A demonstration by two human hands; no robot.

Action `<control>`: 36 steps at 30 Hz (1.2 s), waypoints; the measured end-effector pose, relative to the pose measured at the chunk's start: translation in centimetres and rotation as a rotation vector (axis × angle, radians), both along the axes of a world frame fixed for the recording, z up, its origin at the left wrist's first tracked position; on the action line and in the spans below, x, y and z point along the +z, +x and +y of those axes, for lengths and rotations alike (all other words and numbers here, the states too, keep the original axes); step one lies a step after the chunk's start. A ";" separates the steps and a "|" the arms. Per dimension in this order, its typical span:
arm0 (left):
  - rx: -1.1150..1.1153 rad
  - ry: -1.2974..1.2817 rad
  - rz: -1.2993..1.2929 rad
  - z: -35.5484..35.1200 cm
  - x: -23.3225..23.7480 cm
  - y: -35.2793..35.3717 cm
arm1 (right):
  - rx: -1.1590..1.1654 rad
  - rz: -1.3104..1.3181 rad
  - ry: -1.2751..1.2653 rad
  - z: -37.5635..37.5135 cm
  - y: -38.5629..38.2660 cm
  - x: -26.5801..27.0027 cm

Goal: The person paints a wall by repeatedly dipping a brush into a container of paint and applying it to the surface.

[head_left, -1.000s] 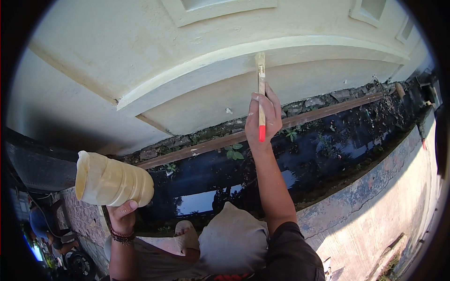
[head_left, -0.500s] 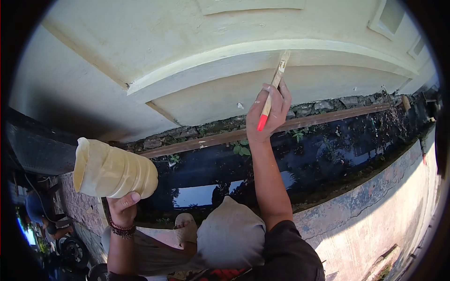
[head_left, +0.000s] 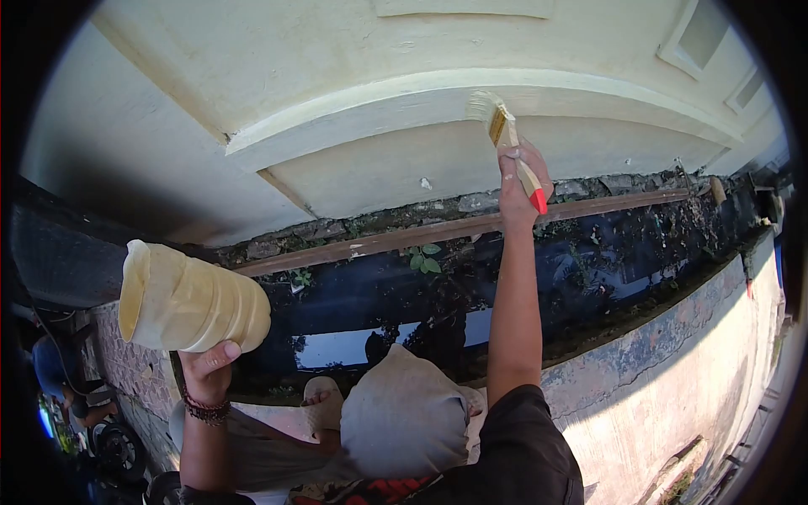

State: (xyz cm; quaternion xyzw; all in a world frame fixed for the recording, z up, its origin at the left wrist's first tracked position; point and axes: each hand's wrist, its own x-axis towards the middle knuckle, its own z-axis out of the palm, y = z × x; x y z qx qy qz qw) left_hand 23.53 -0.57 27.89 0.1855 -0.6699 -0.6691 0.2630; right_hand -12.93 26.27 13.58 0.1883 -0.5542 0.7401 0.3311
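Paintbrush [head_left: 501, 130] against wall [head_left: 337, 50] above ditch [head_left: 379, 316]

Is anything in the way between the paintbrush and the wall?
Nothing visible. The right hand holds the paintbrush, bristles touching the cream wall; the left hand holds its plastic container far aside.

right arm: black short sleeve [head_left: 526, 438] | left wrist: dark beaded bracelet [head_left: 204, 410] | legs: loose grey trousers [head_left: 404, 421]
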 end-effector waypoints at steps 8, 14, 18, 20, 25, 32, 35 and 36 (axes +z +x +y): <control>0.023 0.028 0.021 -0.6 0.2 0.3 | -0.598 0.155 0.474 -9.3 2.8 0.8; 0.009 0.057 0.019 0.0 0.5 -0.7 | 0.123 0.340 0.504 -16.0 10.1 2.2; 0.018 0.056 -0.023 -0.1 0.8 0.4 | 0.306 0.014 0.134 -11.1 5.2 3.2; 0.037 0.070 -0.031 -0.5 1.3 1.3 | 0.074 0.090 0.138 -8.0 3.1 3.1; 0.070 0.090 -0.007 -1.4 2.0 3.0 | -0.644 0.269 0.134 -10.3 5.4 3.7; 0.096 0.154 0.038 -2.7 2.0 3.7 | -0.209 0.269 0.632 -21.5 12.4 2.5; 0.056 0.111 -0.011 -3.2 2.1 3.5 | 0.423 0.368 0.457 -19.9 12.4 3.4; 0.045 0.129 0.000 -3.3 2.2 3.5 | 0.339 0.372 0.426 -18.0 10.8 3.7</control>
